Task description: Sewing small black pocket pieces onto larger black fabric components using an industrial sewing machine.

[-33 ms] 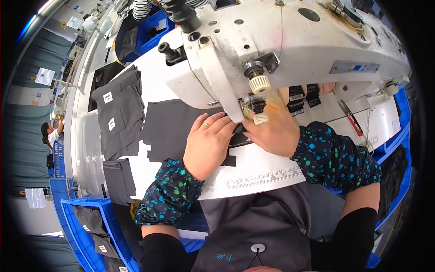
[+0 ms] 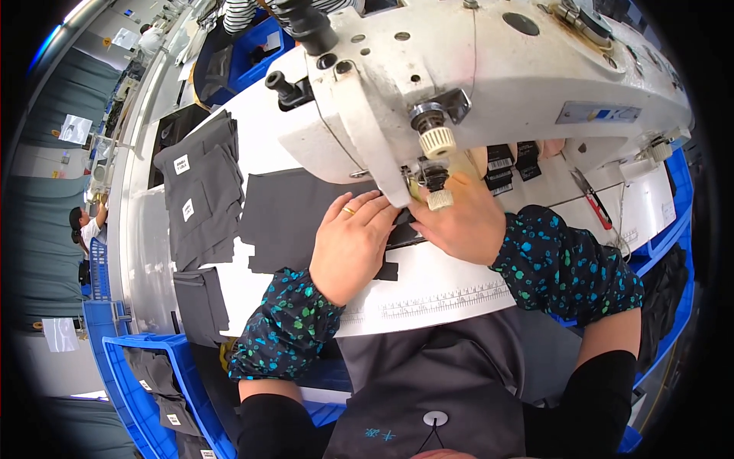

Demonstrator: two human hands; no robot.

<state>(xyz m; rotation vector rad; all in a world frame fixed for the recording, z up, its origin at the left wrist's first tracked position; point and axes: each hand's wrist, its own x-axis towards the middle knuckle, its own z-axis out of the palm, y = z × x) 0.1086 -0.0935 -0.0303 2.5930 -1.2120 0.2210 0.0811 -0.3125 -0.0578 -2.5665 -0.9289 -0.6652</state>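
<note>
A white sewing machine [image 2: 520,76] stands over dark grey fabric [image 2: 279,214] on the white table [image 2: 428,298]. My left hand [image 2: 348,241] lies on that fabric just left of the presser foot, fingers outstretched and fairly flat, a ring on one. My right hand [image 2: 462,226] is bent at the other side of the needle area, closed on the fabric's darker edge; some fingertips are hidden by the machine. Cut grey pieces with white labels [image 2: 199,199] are stacked to the left.
Red-handled scissors [image 2: 596,210] and black labels [image 2: 501,164] lie right of my hands. Blue crates [image 2: 130,344] flank the table at lower left and far right [image 2: 673,245]. Co-workers [image 2: 92,222] appear at left and top, one in striped sleeves [image 2: 248,11] beside a blue bin [image 2: 256,57].
</note>
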